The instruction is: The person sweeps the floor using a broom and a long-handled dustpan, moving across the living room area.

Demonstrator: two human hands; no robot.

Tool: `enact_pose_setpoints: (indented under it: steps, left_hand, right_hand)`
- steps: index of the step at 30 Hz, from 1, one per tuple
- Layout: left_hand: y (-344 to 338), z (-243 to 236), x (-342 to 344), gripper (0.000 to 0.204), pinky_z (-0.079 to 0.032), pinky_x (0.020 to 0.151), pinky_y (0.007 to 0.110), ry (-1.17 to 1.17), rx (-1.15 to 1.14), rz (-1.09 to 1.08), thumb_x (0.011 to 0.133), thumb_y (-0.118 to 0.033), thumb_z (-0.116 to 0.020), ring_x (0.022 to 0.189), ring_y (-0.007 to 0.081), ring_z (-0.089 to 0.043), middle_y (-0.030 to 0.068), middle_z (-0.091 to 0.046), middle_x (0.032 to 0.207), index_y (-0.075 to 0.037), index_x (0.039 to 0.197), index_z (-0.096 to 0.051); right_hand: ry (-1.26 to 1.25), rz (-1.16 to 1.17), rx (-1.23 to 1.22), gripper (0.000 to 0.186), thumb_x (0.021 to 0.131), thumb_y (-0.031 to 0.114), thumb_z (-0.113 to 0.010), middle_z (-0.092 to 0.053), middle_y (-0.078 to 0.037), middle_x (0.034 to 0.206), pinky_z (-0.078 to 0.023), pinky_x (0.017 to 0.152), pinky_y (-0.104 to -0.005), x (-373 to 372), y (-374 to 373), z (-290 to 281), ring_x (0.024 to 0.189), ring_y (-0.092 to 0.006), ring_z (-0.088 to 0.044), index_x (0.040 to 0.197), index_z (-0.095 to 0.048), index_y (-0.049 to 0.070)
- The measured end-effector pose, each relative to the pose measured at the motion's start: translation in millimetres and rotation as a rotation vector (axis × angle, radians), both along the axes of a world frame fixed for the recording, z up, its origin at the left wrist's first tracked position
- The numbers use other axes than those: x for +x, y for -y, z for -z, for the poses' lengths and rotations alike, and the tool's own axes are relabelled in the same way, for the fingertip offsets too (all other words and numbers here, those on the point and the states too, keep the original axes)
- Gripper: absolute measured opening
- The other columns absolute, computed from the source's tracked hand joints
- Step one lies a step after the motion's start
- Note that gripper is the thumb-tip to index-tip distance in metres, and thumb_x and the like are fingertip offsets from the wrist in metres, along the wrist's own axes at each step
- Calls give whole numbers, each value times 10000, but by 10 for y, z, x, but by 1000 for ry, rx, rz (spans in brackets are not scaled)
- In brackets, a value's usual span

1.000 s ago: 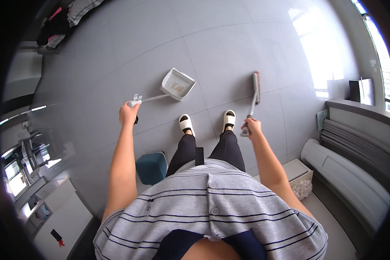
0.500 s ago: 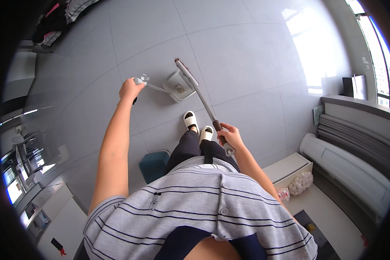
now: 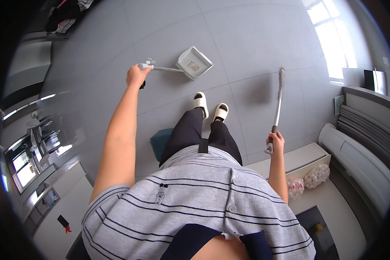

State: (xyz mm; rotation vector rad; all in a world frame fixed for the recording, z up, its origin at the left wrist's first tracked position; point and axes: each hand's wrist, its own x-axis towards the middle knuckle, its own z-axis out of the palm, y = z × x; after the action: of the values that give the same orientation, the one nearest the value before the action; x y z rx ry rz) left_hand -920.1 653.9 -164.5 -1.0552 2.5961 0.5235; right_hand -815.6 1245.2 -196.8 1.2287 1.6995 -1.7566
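Note:
My left hand is closed on the pale handle of a long-handled dustpan. The pan lies on the floor ahead of my feet, with small light-brown debris in it. My right hand grips the dark end of a grey-handled broom, held out to my right. Its narrow brush head is seen end-on or nearly so, to the right of the pan and apart from it.
Grey tiled floor surrounds my white sandals. A teal stool stands behind my left leg. A long low white bench, bags of white balls and a wide grey-white rolled item line the right. Dark clothing lies at upper left.
The broom head swung left over the pan half a second ago and is now back out to the right. My left hand and dustpan appear higher and farther right in the view.

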Motion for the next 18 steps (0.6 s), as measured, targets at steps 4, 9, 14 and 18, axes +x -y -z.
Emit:
enact_pose_setpoints:
  steps: [4, 9, 14, 18]
  left_hand:
    - [485, -22, 269, 453, -477, 652, 379, -117, -65, 40, 647, -454, -713, 764, 265, -632, 98, -663, 787, -65, 870, -653]
    - [1060, 104, 600, 443, -462, 623, 377, -178, -25, 57, 649, -449, -721, 695, 254, -621, 83, -647, 715, -52, 830, -646]
    - [1916, -15, 750, 393, -459, 614, 356, -92, 34, 85, 675, -398, -711, 708, 227, -620, 74, -646, 722, -54, 856, -647]
    - [2487, -12, 822, 376, -463, 630, 349, -137, 27, 235, 688, -356, -695, 739, 221, -617, 76, -650, 770, -81, 939, -646]
  right_hand:
    - [88, 221, -57, 73, 733, -8, -554, -484, -84, 609, -433, 417, -260, 85, -298, 247, 449, -171, -480, 774, -498, -28]
    - [198, 304, -53, 70, 733, 3, -554, -504, -104, 591, -453, 417, -292, 223, 15, 513, 450, -200, -505, 763, -507, -39]
    - [269, 22, 12, 67, 734, 27, -544, -507, -107, 579, -449, 409, -313, 441, 1475, 338, 453, -210, -528, 764, -520, -27]
    - [267, -103, -5, 71, 731, 25, -548, -498, -82, 569, -434, 387, -333, 550, 2677, 249, 438, -201, -517, 787, -517, -6]
